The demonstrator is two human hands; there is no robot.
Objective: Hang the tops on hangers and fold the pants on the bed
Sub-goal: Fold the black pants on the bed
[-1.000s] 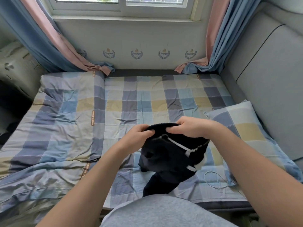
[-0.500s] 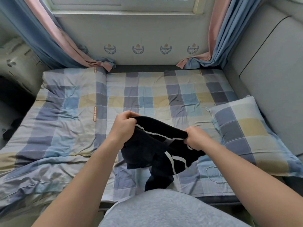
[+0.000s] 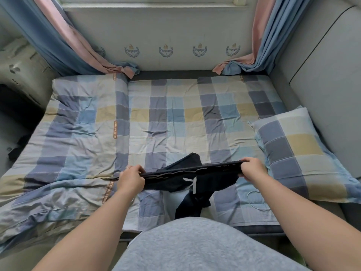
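A pair of black pants (image 3: pixel 187 178) with white drawstrings is stretched flat by its waistband just above the checked bed (image 3: pixel 175 118), near the front edge. My left hand (image 3: pixel 131 178) grips the waistband's left end and my right hand (image 3: pixel 252 170) grips its right end. The legs hang down in front, over the bed's edge toward my body. One black corner sticks up behind the waistband. No hangers or tops are in view.
A checked pillow (image 3: pixel 297 155) lies at the right by a grey padded wall. A rumpled checked quilt (image 3: pixel 64 153) covers the bed's left half. A thin white cord (image 3: pixel 256 200) loops on the sheet near the pillow. Blue and pink curtains (image 3: pixel 74 42) hang at both back corners.
My hands moved apart, from bunched together on the balled-up pants to either end of the waistband, pulling it straight and wide. The pants have spread out and the view tilted downward.
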